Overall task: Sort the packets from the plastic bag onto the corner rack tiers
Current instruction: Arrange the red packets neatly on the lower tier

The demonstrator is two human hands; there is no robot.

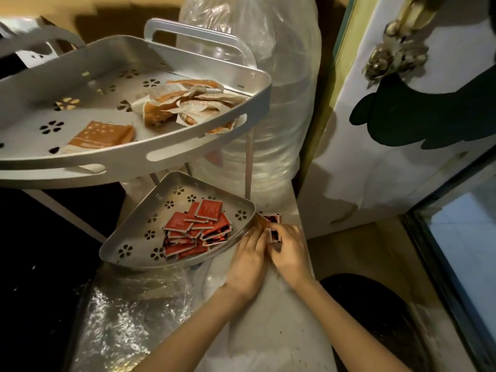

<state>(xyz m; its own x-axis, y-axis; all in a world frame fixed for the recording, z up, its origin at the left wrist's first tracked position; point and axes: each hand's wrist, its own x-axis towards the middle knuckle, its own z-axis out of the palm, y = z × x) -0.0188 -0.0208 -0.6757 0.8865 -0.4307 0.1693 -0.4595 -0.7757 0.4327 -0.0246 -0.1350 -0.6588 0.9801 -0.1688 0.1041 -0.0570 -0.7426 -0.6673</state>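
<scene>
- Both hands, left hand (248, 260) and right hand (290, 249), are gathering red packets (274, 229) beside the lower tier (243, 238), fingers pinching several.
- Risk: the loose stack is likely slipping apart and scattering across the bench (281, 331).
</scene>
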